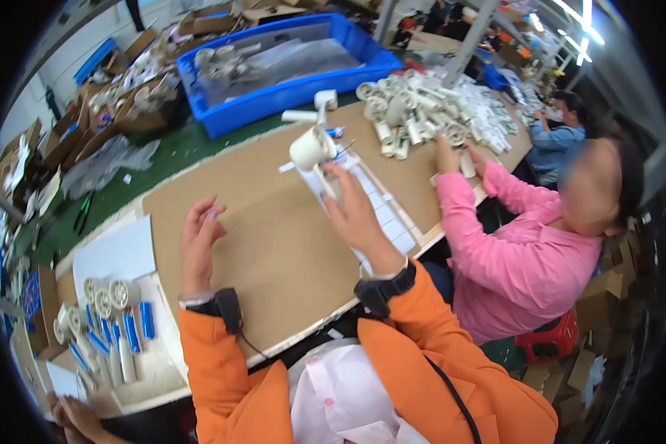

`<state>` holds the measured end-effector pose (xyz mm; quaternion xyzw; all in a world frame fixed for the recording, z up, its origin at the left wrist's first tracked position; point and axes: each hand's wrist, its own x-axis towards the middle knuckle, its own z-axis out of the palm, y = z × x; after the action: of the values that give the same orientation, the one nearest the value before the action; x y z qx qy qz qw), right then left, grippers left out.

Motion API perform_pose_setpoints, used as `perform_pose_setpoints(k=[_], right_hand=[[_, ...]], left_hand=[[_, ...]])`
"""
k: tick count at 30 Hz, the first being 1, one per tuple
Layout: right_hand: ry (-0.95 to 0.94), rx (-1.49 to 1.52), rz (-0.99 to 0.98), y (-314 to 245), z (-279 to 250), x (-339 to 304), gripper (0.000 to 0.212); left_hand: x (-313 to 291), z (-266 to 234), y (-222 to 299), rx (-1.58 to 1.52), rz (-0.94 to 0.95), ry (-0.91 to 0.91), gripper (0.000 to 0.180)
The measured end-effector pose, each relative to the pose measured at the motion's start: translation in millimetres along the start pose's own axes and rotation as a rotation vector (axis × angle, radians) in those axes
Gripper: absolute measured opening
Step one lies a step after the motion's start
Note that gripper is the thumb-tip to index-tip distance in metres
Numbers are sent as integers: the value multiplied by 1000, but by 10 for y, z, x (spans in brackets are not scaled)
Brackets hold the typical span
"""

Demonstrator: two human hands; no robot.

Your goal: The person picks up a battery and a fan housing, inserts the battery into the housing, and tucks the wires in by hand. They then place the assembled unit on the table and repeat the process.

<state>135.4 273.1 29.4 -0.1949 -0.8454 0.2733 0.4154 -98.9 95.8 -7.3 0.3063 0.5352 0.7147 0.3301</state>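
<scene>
My right hand [357, 216] grips a white plastic part with a round cup-shaped head and a handle [312, 148], held up over the table with the head pointing away from me. Over the brown board [274, 214] to the left, my left hand [198, 244] is raised with its fingers loosely bent and apart, holding nothing. Below the right hand lies a white gridded sheet [388, 218]. Just beyond the held part, a similar white part [324, 101] lies on the table near the blue tub.
A large blue tub [209, 124] stands at the back. White parts are heaped [414, 111] at the far right, beside a co-worker in pink [510, 259]. At left lie several round-headed white parts [124, 294], blue cylinders [131, 333] and a white sheet [118, 250]. Another person's hands [74, 416] show lower left.
</scene>
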Motion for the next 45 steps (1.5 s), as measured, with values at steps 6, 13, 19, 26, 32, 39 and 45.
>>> perform_pose_setpoints(k=[6,13,19,26,32,39,45], right_hand=[[-198,-25,53,-468,621,-780,47],[-461,31,76,-641,248,-743,46],[-323,-270,-192,-263,2,-736,41],[-135,-289,12,-375,64,-961,40],[-226,-111,26,-830,412,-1132,40],[-265,-44,-147,-764,309,-1101,38],[-43,-65,-98,-424,256,-970,39]], left_hand=[[-92,208,85,114,-119,-111,47],[-132,55,-12,243,-178,-328,62],[-152,242,45,274,-149,-385,61],[-123,202,-126,438,37,-417,58],[-201,440,20,390,-125,-363,54],[-149,442,35,358,-122,-305,54],[-172,403,-6,444,-113,-341,56]])
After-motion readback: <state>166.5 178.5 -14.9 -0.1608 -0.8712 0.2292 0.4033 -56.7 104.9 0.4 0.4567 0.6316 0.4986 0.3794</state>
